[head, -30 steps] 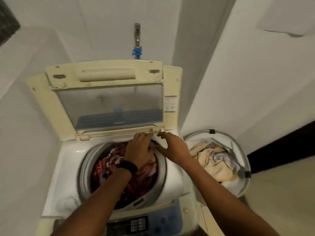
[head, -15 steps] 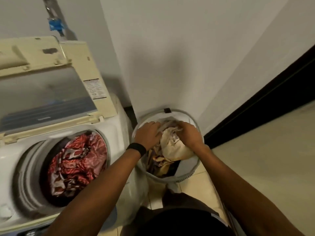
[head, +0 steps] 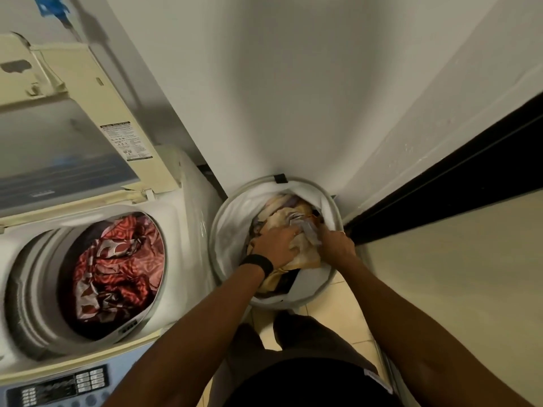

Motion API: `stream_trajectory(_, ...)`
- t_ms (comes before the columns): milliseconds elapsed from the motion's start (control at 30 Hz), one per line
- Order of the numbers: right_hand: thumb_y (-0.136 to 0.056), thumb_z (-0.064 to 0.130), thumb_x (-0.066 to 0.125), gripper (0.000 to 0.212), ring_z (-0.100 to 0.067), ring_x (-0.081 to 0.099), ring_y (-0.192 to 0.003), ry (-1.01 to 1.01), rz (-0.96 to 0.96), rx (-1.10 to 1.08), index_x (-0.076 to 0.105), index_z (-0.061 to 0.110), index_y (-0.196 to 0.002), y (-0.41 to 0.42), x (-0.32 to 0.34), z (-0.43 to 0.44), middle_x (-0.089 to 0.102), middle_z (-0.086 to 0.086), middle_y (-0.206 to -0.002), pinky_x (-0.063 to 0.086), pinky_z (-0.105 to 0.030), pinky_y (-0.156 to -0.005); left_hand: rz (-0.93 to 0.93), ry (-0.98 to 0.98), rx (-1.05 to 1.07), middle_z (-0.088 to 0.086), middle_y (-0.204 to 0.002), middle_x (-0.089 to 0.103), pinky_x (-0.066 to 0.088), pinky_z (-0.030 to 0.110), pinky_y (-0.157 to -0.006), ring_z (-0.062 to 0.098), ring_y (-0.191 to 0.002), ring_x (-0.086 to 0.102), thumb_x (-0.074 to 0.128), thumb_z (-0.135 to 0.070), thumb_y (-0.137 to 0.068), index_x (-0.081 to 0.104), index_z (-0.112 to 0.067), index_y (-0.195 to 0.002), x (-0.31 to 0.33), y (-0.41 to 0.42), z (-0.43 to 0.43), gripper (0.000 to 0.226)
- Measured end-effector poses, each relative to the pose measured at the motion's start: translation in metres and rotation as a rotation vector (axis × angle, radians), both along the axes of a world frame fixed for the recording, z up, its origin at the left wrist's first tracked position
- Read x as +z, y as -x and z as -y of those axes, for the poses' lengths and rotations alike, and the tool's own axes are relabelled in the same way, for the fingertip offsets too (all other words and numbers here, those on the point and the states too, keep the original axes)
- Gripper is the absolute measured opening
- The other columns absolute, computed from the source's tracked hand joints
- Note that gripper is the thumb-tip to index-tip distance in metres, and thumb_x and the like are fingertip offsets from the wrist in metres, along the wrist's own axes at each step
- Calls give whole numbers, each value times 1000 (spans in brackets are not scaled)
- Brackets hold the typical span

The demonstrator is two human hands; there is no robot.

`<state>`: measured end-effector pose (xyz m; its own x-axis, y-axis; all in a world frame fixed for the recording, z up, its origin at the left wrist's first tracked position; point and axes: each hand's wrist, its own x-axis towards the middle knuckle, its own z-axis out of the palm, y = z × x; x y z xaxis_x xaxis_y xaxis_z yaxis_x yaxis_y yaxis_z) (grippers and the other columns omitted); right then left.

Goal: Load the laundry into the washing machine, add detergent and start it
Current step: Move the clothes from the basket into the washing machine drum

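While the left hand (head: 277,243) and right hand (head: 338,243) clench folds of the cream garment (head: 307,254) deep in the white hamper (head: 235,218), the open washer drum (head: 35,289) lies up to their left, nearer the left hand.

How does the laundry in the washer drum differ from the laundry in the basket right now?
The drum laundry is red-patterned; the basket laundry is mostly cream and yellow. The drum laundry lies untouched; the left hand and right hand both grip the basket laundry. The drum laundry is already in the washer; the basket laundry is not yet loaded. Both are crumpled heaps.
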<state>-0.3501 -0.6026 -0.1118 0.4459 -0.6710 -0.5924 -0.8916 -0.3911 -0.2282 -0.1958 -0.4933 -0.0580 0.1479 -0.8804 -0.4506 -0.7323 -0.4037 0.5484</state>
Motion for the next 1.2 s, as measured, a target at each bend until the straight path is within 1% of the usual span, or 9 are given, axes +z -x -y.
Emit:
stream_trajectory(133,-92,26,73,22,-22,67,-93,-260,573,-320,65,13,-108,-25,50,-1,71,-3,-97,52,-32,-79,-81,102,114,1,-147,53,45,42,-111,21,-132,52,71,-49,-83,37,-31,-152,9,5,-1,79)
stream_trajectory(233,-92,9,71,8,-12,73,-85,-428,876,-468,73,4,-98,-47,94,-1,77,-3,-89,54,-22,-76,-229,355,403,-7,-128,66,52,31,-103,9,-116,61,71,-26,-91,50,-30,-138,35,1,3,52)
stream_trajectory(367,-97,7,64,15,-10,71,-96,-403,1129,-352,75,7,-107,-68,130,4,77,-4,-102,54,-22,-82,-286,555,527,-11,-101,72,57,27,-87,4,-94,68,61,-31,-98,67,-27,-119,73,-26,5,23)
stream_trajectory(433,-98,9,63,21,-8,66,-104,-338,1145,-217,70,15,-116,-75,133,5,70,-1,-114,55,-24,-86,-259,591,563,-12,-93,72,56,26,-80,3,-86,69,60,-27,-103,71,-22,-115,84,-43,4,17)
stream_trajectory(533,-95,11,66,42,-5,63,-114,-395,1056,0,53,27,-131,-82,129,0,62,5,-125,56,-25,-95,-245,655,574,-11,-101,73,52,17,-88,-1,-98,66,57,-20,-105,73,-16,-112,99,-61,-6,18)
stream_trajectory(733,-95,47,66,29,-10,62,-77,-168,739,196,67,20,-108,-88,109,12,68,5,-89,50,-36,-71,-212,740,586,-7,-114,68,46,10,-89,2,-107,62,52,-22,-107,64,-18,-113,127,-94,-20,14)
stream_trajectory(900,-96,25,71,13,-3,61,-72,-173,1076,66,69,14,-91,-82,161,25,67,8,-77,45,-19,-65,-134,832,642,-8,-116,68,51,24,-88,8,-106,63,47,-24,-110,61,-24,-123,132,-110,-25,19)
stream_trajectory(1067,-97,28,69,18,-8,57,-67,-112,1160,211,69,13,-87,-114,211,16,64,3,-74,43,-22,-65,-326,795,547,-3,-127,66,50,20,-99,8,-118,61,35,-31,-112,58,-22,-134,138,-80,-5,33)
stream_trajectory(1200,-92,31,75,18,-3,63,-74,-116,1147,130,72,13,-92,-117,212,14,68,9,-79,48,-15,-68,-442,745,620,0,-93,64,50,30,-85,8,-88,61,35,-31,-112,60,-9,-102,135,-69,4,34)
